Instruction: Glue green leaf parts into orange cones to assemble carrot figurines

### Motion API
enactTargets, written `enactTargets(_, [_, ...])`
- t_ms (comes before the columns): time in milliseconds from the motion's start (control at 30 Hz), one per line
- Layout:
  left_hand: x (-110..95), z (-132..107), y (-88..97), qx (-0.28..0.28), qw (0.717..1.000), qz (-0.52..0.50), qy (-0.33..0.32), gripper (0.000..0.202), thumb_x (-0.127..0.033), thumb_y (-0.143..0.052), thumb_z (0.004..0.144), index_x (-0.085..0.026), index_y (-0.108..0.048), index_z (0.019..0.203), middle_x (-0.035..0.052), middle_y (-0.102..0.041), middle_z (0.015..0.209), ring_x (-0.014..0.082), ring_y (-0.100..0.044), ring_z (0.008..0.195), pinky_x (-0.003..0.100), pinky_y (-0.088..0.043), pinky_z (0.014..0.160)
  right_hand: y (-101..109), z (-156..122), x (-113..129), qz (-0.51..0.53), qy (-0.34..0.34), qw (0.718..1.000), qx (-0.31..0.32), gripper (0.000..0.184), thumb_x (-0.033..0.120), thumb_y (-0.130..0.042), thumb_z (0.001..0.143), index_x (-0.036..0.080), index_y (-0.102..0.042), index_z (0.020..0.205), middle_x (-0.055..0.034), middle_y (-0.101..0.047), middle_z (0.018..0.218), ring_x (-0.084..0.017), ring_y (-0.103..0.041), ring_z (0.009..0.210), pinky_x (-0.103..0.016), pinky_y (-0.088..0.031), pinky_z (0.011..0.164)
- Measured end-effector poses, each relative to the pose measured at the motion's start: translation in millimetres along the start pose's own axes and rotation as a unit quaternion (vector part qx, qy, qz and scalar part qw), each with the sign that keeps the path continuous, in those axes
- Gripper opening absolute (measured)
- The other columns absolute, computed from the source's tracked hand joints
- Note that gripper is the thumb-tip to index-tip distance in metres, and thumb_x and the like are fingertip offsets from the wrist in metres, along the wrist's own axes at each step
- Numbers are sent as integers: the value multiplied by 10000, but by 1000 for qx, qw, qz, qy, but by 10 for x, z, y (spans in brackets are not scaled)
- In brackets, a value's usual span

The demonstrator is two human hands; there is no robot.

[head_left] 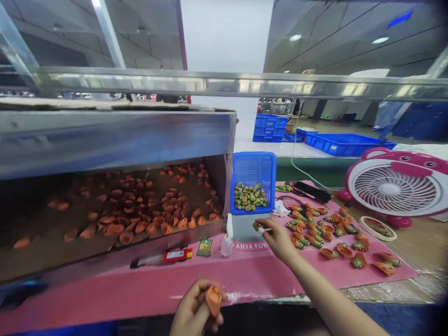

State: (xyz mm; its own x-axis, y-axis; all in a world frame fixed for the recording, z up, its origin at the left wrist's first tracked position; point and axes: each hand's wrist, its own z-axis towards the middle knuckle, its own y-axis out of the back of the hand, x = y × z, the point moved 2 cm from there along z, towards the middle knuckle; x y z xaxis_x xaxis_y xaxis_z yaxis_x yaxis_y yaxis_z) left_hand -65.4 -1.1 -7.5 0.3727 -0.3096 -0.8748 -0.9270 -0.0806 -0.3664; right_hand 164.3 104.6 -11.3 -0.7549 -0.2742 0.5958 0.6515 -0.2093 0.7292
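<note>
My left hand (194,309) is low at the front edge, fingers closed round an orange carrot-shaped piece (213,299). My right hand (276,238) reaches out over the pink mat (245,270), pinching a small green and orange piece (259,226) just in front of the blue basket (254,177). The basket holds a heap of green pieces (249,196). Several finished orange and green pieces (325,233) lie on the mat to the right of my right hand.
A metal tray unit (115,140) at the left holds many loose orange pieces (147,210). A small glue bottle (227,240), a red utility knife (168,256) and a green packet (205,247) lie on the mat. A pink desk fan (395,186) stands at right. Blue crates (343,142) behind.
</note>
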Motion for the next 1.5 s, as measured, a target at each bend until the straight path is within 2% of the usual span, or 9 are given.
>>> enactTargets(67, [-28,-3,-100,38,999,22,-5,177,-257,-580,662,-149,-506,780,10,-579,631,91,-494,459,179,-336,425,175,-227,290,47,32,998,25,254,132,-409,815,179,-487,1052,-45,-545,968,-141,-529,866,-243,-461,696])
enactTargets(167, [-89,4,-236,88,995,44,0,144,-242,-523,703,-147,-475,799,9,-566,663,92,-502,483,185,-347,442,433,-531,732,107,93,988,60,224,181,-497,797,217,-506,1017,-18,-581,891,-125,-555,778,-213,-468,668])
enactTargets(267, [-149,-7,-341,123,990,73,-5,136,-253,-497,720,-138,-457,779,19,-561,665,88,-487,479,188,-340,440,601,-702,1049,96,193,975,60,227,140,-539,776,216,-508,987,-20,-591,835,-121,-560,734,-192,-458,633])
enactTargets(333, [-175,-24,-385,136,986,97,-10,123,-243,-489,721,-132,-461,766,9,-541,617,89,-477,478,188,-337,440,649,-738,1147,63,234,969,53,230,132,-543,776,195,-499,993,-35,-583,821,-124,-557,721,-195,-452,621])
enactTargets(533, [-186,-71,-424,173,977,122,-2,101,-198,-480,712,-132,-489,788,11,-552,602,89,-481,476,188,-356,444,665,-773,1185,9,274,958,79,282,47,-404,798,171,-473,1042,-59,-561,864,-130,-547,760,-213,-448,641])
enactTargets(833, [-195,-93,-439,180,977,116,0,101,-224,-502,730,-126,-491,754,-5,-524,576,85,-472,477,190,-370,453,601,-808,1159,-30,278,954,112,272,62,-399,801,160,-466,1046,-73,-548,877,-146,-544,757,-236,-458,630])
enactTargets(1233, [-201,-47,-458,192,975,109,-8,88,-213,-485,744,-127,-486,722,-13,-516,561,73,-451,464,193,-375,470,625,-792,1276,-116,334,929,110,236,81,-324,845,109,-478,1020,-105,-554,832,-165,-543,705,-252,-448,561])
enactTargets(1367, [-211,-33,-458,190,975,114,-4,73,-198,-478,739,-129,-484,717,-18,-504,549,75,-447,463,195,-368,468,601,-800,1256,-114,327,934,90,235,75,-338,829,117,-480,1012,-100,-558,827,-164,-538,689,-253,-447,552])
enactTargets(1500, [-190,-33,-454,188,974,123,-21,57,-181,-473,733,-132,-495,714,-21,-498,543,80,-446,483,197,-367,479,575,-819,1230,-106,320,937,94,260,59,-328,812,132,-475,1012,-97,-558,833,-167,-542,698,-250,-452,559])
